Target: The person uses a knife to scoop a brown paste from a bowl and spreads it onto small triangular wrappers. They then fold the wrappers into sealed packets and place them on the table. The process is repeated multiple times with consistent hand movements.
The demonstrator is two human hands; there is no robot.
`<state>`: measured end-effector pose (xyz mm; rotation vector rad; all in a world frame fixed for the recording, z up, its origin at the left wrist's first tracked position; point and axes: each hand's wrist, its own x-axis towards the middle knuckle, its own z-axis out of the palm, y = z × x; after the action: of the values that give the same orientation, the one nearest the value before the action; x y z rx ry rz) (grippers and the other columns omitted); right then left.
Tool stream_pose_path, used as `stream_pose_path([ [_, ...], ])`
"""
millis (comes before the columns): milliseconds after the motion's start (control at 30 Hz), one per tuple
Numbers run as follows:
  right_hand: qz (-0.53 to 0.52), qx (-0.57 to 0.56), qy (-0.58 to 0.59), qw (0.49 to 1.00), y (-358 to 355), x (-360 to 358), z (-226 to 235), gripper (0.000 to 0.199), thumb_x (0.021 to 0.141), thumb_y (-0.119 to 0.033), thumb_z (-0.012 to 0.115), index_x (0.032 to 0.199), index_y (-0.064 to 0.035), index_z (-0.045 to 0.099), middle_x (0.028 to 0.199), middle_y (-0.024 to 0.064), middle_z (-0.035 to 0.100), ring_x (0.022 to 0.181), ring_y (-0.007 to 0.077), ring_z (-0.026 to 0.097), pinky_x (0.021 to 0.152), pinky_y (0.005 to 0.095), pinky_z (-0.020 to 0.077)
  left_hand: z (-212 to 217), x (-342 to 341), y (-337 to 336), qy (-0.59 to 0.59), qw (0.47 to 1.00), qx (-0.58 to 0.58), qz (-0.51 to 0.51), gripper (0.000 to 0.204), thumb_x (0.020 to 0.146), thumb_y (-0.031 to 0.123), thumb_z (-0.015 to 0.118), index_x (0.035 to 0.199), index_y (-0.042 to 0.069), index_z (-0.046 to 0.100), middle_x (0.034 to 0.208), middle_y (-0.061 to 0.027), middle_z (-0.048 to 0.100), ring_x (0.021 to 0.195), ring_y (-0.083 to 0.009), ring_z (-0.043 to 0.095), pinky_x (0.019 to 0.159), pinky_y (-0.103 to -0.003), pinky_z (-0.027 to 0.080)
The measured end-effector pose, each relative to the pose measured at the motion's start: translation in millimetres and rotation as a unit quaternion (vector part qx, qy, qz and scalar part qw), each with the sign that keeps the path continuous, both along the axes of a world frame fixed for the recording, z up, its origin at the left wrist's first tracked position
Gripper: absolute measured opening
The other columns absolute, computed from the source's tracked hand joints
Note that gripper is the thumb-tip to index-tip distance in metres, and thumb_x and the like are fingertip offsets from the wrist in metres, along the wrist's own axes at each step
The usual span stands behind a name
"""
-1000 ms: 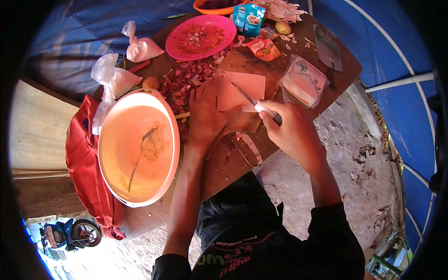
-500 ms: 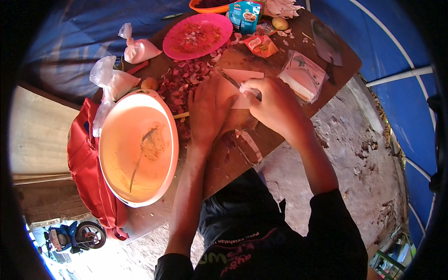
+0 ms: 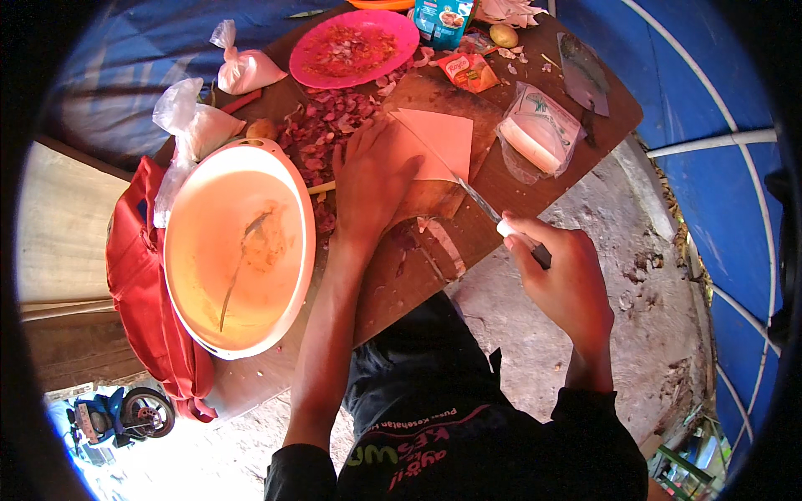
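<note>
- The pale square slab lies flat on the cutting board, between the middle of the bench and its near edge.
- The left hand lies flat with fingers spread, pressing the slab's left part and grasping nothing.
- The right hand is closed around the white handle of a knife, near the bench's near edge; the blade points back to the slab's near right corner.
- What looks done: a thin line crosses the slab from its far left corner to its near right one, apparently a full diagonal cut.
- What looks left: the two halves lie together, not parted, and no loose triangles show on the board; the left hand hides part of it.
- Toward the bench's right corner, a clear packet holds similar pale pieces, seemingly uncut.
- Other work looks further along: chopped bits fill the pink plate near the far edge, with reddish peelings heaped beside the board.
</note>
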<state>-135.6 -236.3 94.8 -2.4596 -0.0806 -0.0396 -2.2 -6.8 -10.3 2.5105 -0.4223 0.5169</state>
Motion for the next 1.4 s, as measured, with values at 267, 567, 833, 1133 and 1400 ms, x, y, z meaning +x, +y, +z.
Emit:
stream_pose_path([
  [267, -0.016, -0.05, -0.046, 0.998, 9, 25, -17, 0.025, 0.094, -0.016, 0.068, 0.116, -0.006, 0.074, 0.104, 0.0172, 0.074, 0.093, 0.0333, 0.072, 0.081, 0.0376, 0.0559, 14, -6, -5, 0.033, 0.999, 0.011, 0.0, 0.094, 0.067, 0.055, 0.085, 0.14, 0.003, 0.055, 0.148, -0.0147, 0.053, 0.139, -0.0302, 0.045, 0.116, -0.057, 0.029],
  [567, -0.01, 0.057, -0.132, 0.99, -7, 46, -40, 0.027, 0.094, -0.012, 0.069, 0.119, -0.005, 0.072, 0.106, 0.0168, 0.075, 0.089, 0.0288, 0.074, 0.079, 0.0351, 0.0559, 40, 17, -2, 0.1, 0.973, -0.145, -0.15, 0.056, 0.066, 0.017, 0.081, 0.12, 0.009, 0.068, 0.134, -0.0108, 0.062, 0.132, -0.0294, 0.052, 0.116, -0.053, 0.03],
  [833, -0.066, 0.254, -0.017, 0.965, -25, 8, -59, 0.03, 0.097, -0.01, 0.067, 0.124, 0.0031, 0.068, 0.11, 0.0161, 0.076, 0.097, 0.016, 0.072, 0.081, 0.0292, 0.0549, 38, 33, -8, 0.087, 0.978, 0.044, -0.183, 0.041, 0.065, 0.007, 0.07, 0.105, 0.015, 0.07, 0.12, -0.0075, 0.064, 0.135, -0.0292, 0.046, 0.123, -0.062, 0.016],
  [1133, -0.067, 0.302, 0.019, 0.951, -28, 2, -59, 0.032, 0.097, -0.007, 0.066, 0.127, 0.0032, 0.066, 0.11, 0.0129, 0.076, 0.091, 0.0094, 0.066, 0.081, 0.0253, 0.053, 60, 30, -10, 0.207, 0.971, 0.115, -0.033, 0.041, 0.061, 0.023, 0.081, 0.101, 0.016, 0.073, 0.108, -0.0054, 0.07, 0.127, -0.0246, 0.054, 0.119, -0.052, 0.024],
  [1400, -0.017, 0.316, 0.014, 0.948, -7, 3, -57, 0.032, 0.097, -0.007, 0.067, 0.128, 0.0023, 0.066, 0.106, 0.0131, 0.075, 0.089, 0.0086, 0.065, 0.078, 0.0251, 0.0526, 42, -1, -10, 0.128, 0.988, 0.0, 0.083, 0.044, 0.064, 0.027, 0.084, 0.097, 0.002, 0.073, 0.091, -0.0182, 0.073, 0.092, -0.0341, 0.068, 0.087, -0.042, 0.052],
])
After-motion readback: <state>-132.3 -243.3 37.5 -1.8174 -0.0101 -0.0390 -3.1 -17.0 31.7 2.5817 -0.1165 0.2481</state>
